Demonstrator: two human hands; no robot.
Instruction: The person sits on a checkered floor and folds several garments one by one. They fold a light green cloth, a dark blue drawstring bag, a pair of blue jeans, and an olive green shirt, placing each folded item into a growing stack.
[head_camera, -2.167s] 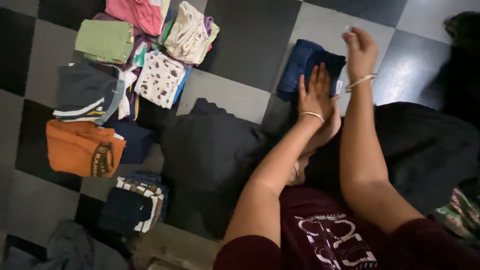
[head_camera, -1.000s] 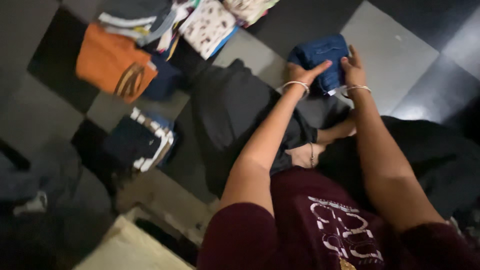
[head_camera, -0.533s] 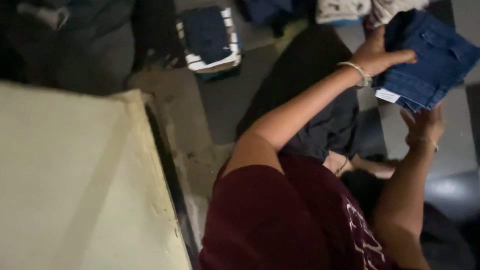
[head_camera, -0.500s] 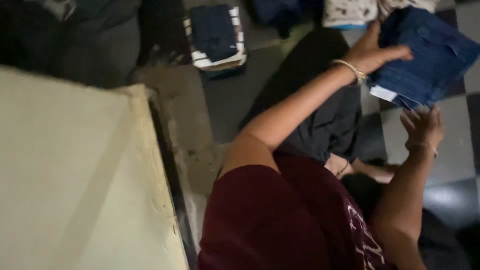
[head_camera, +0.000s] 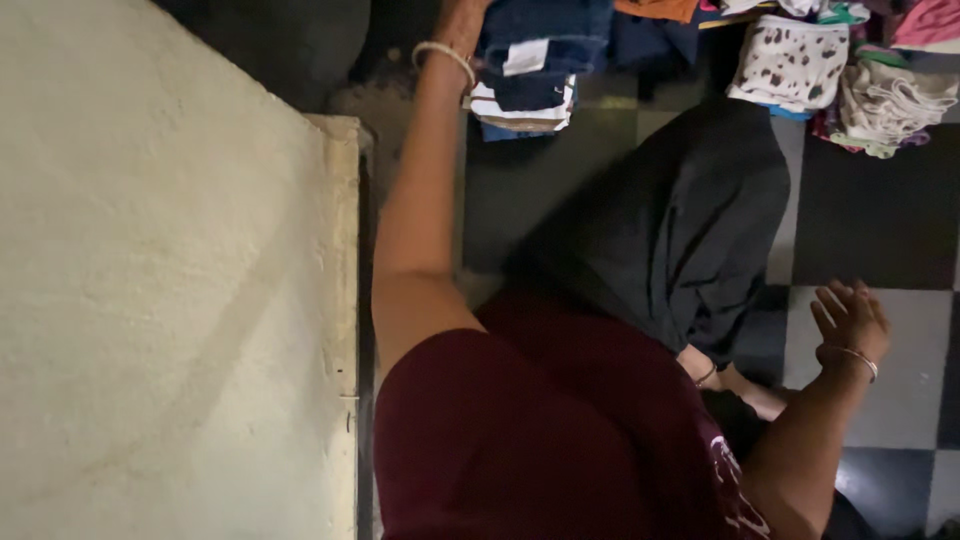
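Gripping the folded blue jeans (head_camera: 545, 35), the left hand (head_camera: 462, 18) now sets them atop the striped folded stack (head_camera: 520, 105) on the floor; half a second earlier both hands carried them. Right hand (head_camera: 850, 318) hovers open, empty.

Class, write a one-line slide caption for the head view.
Left hand on folded jeans atop a striped stack; right hand open above the floor.

folded jeans (head_camera: 545, 35): matt denim | floor (head_camera: 900, 390): glossy tile | wall (head_camera: 170, 300): rough plaster
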